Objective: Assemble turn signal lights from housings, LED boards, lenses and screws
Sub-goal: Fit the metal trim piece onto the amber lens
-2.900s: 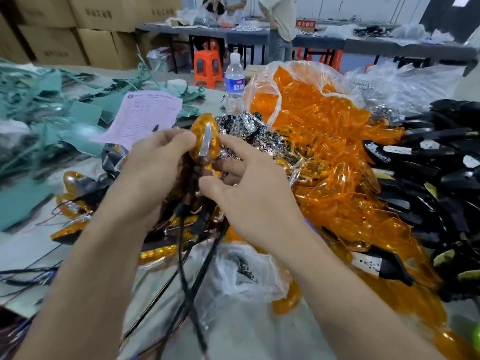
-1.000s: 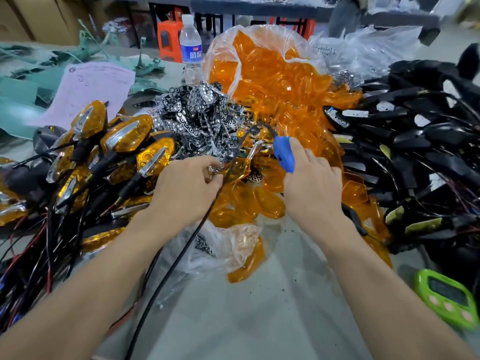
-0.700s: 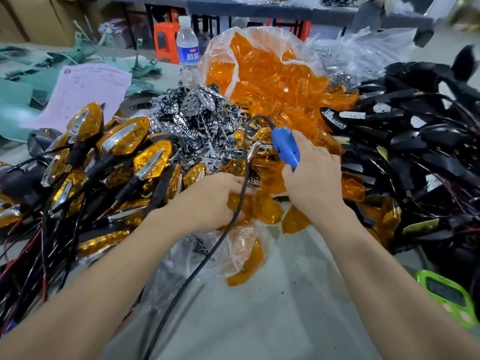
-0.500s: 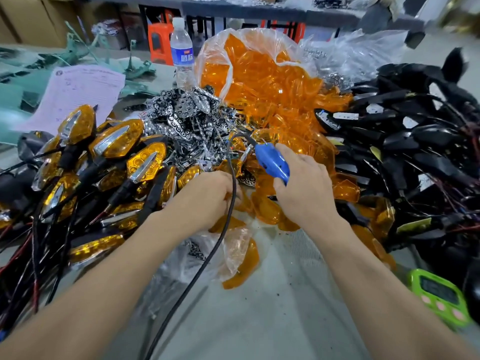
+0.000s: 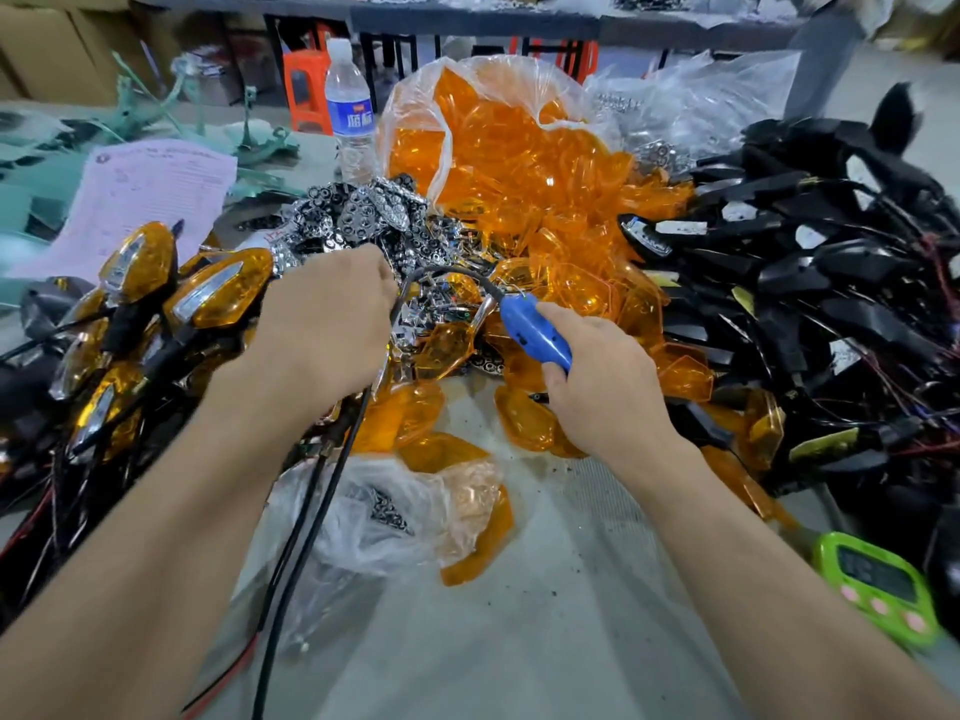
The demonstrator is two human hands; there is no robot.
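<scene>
Hands work amid heaped turn-signal parts on a grey table.

The right hand grips a blue plastic corded screwdriver, fingers curled round its handle, above loose amber plastic lenses. Its black cable arcs past the left hand, whose fingers curl into silvery perforated parts; what they pinch cannot be told. Black plastic housings crowd the right, assembled amber lights the left. A clear water bottle, pink paper sheet and green timer sit nearby.
</scene>
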